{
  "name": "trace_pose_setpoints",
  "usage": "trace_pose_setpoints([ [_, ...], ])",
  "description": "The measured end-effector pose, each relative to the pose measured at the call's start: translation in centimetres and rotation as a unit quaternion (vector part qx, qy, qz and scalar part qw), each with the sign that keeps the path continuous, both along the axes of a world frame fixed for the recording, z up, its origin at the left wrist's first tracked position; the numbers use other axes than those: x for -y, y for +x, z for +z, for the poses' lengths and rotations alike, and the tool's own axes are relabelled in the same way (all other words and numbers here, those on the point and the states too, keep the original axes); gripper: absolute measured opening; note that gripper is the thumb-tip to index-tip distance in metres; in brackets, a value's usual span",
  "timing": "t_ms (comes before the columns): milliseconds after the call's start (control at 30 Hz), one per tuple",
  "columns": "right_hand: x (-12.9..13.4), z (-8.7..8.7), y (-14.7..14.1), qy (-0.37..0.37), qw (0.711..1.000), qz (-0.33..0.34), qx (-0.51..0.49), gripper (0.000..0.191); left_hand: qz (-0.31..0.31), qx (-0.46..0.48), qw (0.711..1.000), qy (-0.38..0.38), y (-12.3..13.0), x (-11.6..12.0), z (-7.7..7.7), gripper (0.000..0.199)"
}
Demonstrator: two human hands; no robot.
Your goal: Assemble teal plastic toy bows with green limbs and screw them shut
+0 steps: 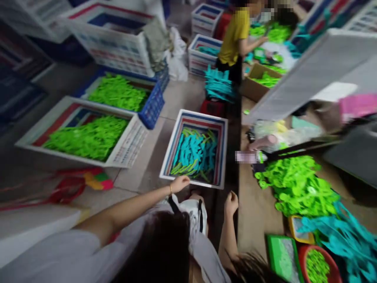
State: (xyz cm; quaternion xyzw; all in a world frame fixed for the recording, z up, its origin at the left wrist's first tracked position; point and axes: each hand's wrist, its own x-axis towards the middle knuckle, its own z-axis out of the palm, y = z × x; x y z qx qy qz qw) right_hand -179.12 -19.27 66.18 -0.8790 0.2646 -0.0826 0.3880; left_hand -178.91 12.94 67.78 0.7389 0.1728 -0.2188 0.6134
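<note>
**Bent fingers near the striped crate [223, 153]**

My right hand [231, 203] is curled just outside the crate's near right corner; my left hand [180, 183] is at its near rim, fingers bent. I cannot tell whether either holds anything. To work well here, I'd keep my fingers loose and clear of the rim. The teal pieces [193, 149] lie inside the crate, just beyond my left fingers; a teal stack [218, 84] is behind it.
</note>
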Motion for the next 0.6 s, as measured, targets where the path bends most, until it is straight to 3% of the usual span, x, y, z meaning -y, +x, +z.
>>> trace_pose_setpoints([
  [133, -10.4, -1.8, -4.9, 0.001, 0.993, 0.099, -0.061, 0.057, 0.097, -0.058, 0.993, 0.018, -6.8, -12.9, -1.7, 0.027],
  [233, -17.8, -2.3, -5.1, 0.012, 0.973, 0.207, -0.102, 0.054, 0.173, -0.124, 0.976, 0.052, -13.8, -21.6, -2.1, 0.031],
  [300, -22.0, -2.4, -3.8, 0.010, 0.953, 0.275, -0.127, 0.046, 0.213, -0.171, 0.959, 0.069, -18.5, -25.7, -2.2, 0.034],
  [433, -29.4, -2.6, 0.2, -0.015, 0.903, 0.390, -0.180, 0.032, 0.272, -0.253, 0.925, 0.079, -25.8, -29.7, -2.3, 0.035],
  [600, -38.0, -4.0, 3.9, -0.073, 0.821, 0.509, -0.249, 0.028, 0.329, -0.320, 0.886, 0.070, -30.7, -29.8, -1.9, 0.033],
])
